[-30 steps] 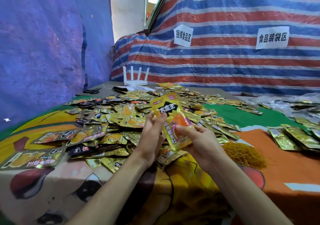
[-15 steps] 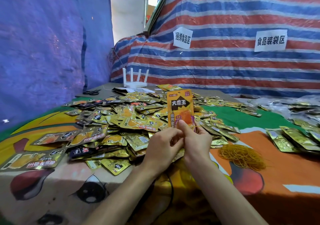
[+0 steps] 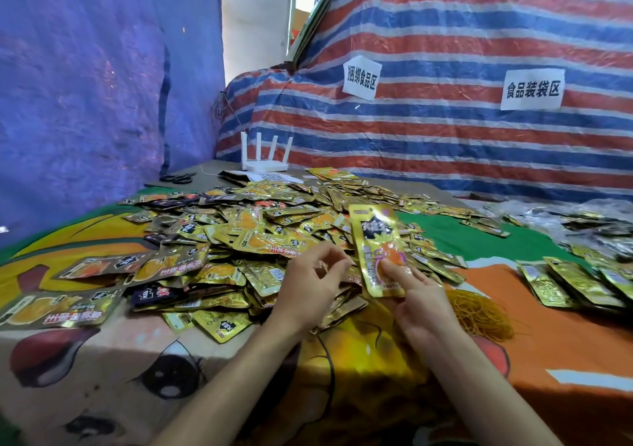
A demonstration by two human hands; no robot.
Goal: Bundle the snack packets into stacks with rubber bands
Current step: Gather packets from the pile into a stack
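Note:
A big heap of gold snack packets (image 3: 239, 240) covers the middle of the table. My right hand (image 3: 421, 305) holds a gold and orange packet (image 3: 376, 240) upright over the near edge of the heap, thumb pressed on its front. Whether more packets sit behind it is hidden. My left hand (image 3: 308, 288) hovers over the heap just left of that packet, apart from it. Its fingers are loosely curled and I see nothing in them. A tangle of yellow rubber bands (image 3: 479, 312) lies on the cloth right of my right hand.
More gold packets (image 3: 568, 281) lie at the right, with clear plastic bags (image 3: 565, 216) behind them. A white router (image 3: 263, 157) and black scissors (image 3: 178, 178) sit at the back. Tarpaulin walls with two paper signs close off the back and left.
Both hands held the packet half a second ago. My left hand has let go and moved left and down toward the heap. My right hand has tilted the packet and shifted it right.

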